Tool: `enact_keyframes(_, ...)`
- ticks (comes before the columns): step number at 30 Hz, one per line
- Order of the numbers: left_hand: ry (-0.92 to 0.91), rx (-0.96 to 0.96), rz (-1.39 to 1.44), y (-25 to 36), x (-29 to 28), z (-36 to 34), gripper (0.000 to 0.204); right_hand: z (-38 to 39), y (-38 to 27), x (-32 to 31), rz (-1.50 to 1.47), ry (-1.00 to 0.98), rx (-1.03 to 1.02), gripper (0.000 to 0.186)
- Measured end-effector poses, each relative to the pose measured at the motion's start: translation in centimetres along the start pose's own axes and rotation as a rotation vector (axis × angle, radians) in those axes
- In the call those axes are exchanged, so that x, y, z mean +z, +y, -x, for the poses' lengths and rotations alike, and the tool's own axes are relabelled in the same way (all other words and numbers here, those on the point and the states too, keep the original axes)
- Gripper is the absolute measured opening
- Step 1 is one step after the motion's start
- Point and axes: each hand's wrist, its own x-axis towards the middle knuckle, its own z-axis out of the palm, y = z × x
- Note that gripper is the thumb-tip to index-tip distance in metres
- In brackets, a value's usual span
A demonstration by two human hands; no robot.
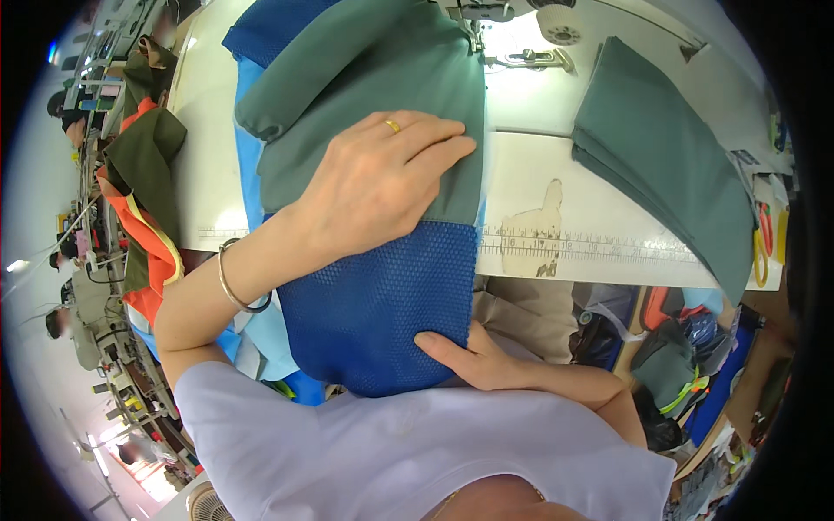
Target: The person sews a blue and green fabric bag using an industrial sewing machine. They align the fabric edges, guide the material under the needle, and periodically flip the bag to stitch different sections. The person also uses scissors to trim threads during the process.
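Note:
My left hand [378, 178], with a ring on one finger, lies palm down on a grey-green cloth panel [300, 178]. Its fingers stretch toward the panel's right edge, slightly bent and holding nothing. The panel joins a blue mesh fabric [373, 291] that hangs over the table's front edge. At the mesh's lower right edge, my right hand [486, 360] pinches the fabric, thumb on top and the other fingers hidden beneath. The panel's far right edge reaches the presser foot [475, 39] of a sewing machine. Light blue cloth [249, 174] shows under the left side.
Folded grey-green cloth pieces [643, 139] lie on the right of the white sewing table [521, 161]. A metal seam guide [539, 59] sits beside the foot. Yellow-handled scissors [762, 256] hang at the right edge. Olive and orange garments [152, 200] are at left, with several people beyond.

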Motion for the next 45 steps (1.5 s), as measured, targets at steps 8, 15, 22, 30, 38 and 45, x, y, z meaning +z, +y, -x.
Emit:
enact_keyframes(8,-0.087,0.326,0.046,-3.4,1.2,-5.2,0.017,0.2,0.4,0.5,0.368,0.138,-0.217,0.036)
enact_keyframes(15,-0.269,0.502,0.135,-3.0,2.1,-6.4,0.015,0.1,0.4,0.6,0.324,0.159,-0.246,0.038)
enact_keyframes(22,-0.092,0.257,0.169,-0.6,2.7,-3.3,0.014,0.4,0.9,-0.7,0.109,-0.045,-0.045,0.033)
enact_keyframes(30,0.021,-0.057,-0.037,1.6,0.5,-0.3,0.034,0.5,0.4,-1.0,-0.037,-0.193,0.058,0.038)
enact_keyframes(38,0.031,-0.028,-0.031,1.8,1.0,0.4,0.035,0.4,1.1,-0.8,-0.046,-0.175,0.022,0.045)
enact_keyframes(45,-0.027,-0.027,-0.015,1.6,0.5,0.2,0.043,0.6,0.3,-1.0,0.06,-0.149,0.104,0.048)
